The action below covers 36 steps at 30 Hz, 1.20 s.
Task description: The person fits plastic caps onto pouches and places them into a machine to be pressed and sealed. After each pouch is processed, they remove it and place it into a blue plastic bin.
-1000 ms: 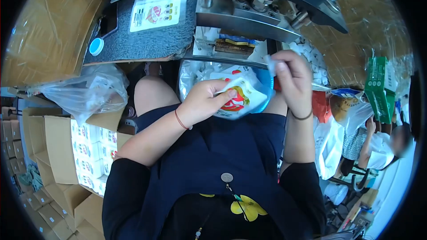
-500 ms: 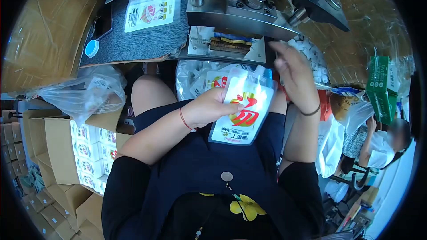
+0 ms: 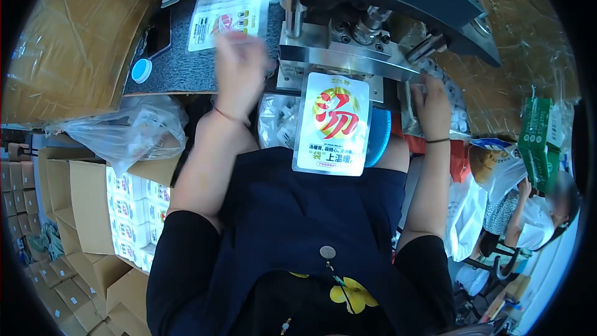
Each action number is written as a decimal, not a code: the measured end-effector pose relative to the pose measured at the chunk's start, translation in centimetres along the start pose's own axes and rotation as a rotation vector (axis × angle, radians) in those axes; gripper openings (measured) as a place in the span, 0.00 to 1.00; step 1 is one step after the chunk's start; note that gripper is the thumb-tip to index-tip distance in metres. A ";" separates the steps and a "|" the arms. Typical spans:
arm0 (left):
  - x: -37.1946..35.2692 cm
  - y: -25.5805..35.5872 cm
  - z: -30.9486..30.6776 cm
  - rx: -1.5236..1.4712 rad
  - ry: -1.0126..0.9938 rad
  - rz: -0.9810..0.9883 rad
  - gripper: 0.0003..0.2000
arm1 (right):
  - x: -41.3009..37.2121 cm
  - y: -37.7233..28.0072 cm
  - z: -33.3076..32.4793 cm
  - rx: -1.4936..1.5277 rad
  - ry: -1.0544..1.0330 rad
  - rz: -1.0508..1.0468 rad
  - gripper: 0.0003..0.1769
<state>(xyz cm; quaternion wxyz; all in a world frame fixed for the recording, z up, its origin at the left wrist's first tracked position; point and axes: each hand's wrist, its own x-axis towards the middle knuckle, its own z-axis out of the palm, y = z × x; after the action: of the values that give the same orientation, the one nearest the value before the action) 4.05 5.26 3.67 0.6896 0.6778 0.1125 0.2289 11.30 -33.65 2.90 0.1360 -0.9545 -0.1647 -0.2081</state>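
A pouch with a red character on a gold circle stands at the press, its spout end hidden under the metal block, with neither hand on it. My left hand is smeared by motion over the near edge of a stack of similar pouches; what its fingers hold, if anything, is not clear. Right of the press, my right hand reaches over a clear bag of small white pieces, its fingers bent down and their tips hidden.
A blue-rimmed white cap and a phone lie on the grey mat. Lower left stands an open carton of packed pouches. A green box is at the right, with a seated person beyond.
My left hand has let go of the pouch and moved up and left to the stack. The pouch now hangs at the press. My right hand has lowered beside the white pieces.
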 end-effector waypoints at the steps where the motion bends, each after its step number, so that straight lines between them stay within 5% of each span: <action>1: 3.0 -0.7 -2.2 0.619 0.226 0.516 0.21 | 0.0 0.1 0.0 0.001 0.029 -0.026 0.14; 2: 5.5 -1.2 -4.4 0.933 0.143 0.699 0.26 | 0.0 0.0 -0.1 0.002 0.058 -0.058 0.14; 4: 6.1 -3.4 -6.4 1.445 -0.266 0.459 0.32 | 0.0 -0.2 -0.6 0.004 0.169 -0.146 0.15; 7: 0.1 -1.4 -7.0 1.384 -0.421 0.533 0.39 | -0.6 -0.9 -2.5 -0.057 0.225 -0.113 0.15; 10: -4.1 -0.3 -7.6 1.323 -0.408 0.556 0.23 | -2.2 -2.4 -4.4 0.014 0.263 -0.054 0.16; 13: -6.2 0.2 -7.3 0.456 -0.236 0.141 0.14 | -3.8 -5.4 -4.3 0.237 0.256 0.028 0.16; 14: -7.3 0.7 -5.2 -0.036 -0.169 -0.103 0.11 | -4.0 -7.0 -4.6 0.280 0.111 -0.028 0.15; 17: -8.7 2.0 -3.9 0.305 -0.489 -0.045 0.08 | -2.6 -12.4 -5.9 0.633 -0.242 -0.309 0.10; 21: -10.3 1.8 -0.3 0.289 -0.667 -0.121 0.11 | -1.4 -15.5 -7.0 0.815 0.003 -0.135 0.11; 25: -12.4 2.4 2.0 -0.057 -0.740 -0.370 0.15 | -0.9 -14.7 -6.8 0.630 -0.086 -0.320 0.11; 28: -13.0 2.0 2.7 -0.236 -0.889 -0.550 0.18 | -1.2 -12.7 -7.5 0.581 -0.344 -0.366 0.12; 33: -13.2 0.4 3.4 -0.323 -0.992 -0.616 0.14 | -0.5 -8.9 -7.3 0.349 -0.173 -0.205 0.12; 36: -10.1 -0.1 3.3 -0.433 -0.795 -0.701 0.15 | 0.5 -3.6 -5.7 0.031 -0.245 -0.074 0.15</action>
<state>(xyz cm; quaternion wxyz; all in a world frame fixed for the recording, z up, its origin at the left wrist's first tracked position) -3.14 -2.40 2.21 0.8367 0.4773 0.0132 -0.2682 8.35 -32.15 8.83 0.1217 -0.9639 -0.2182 -0.0924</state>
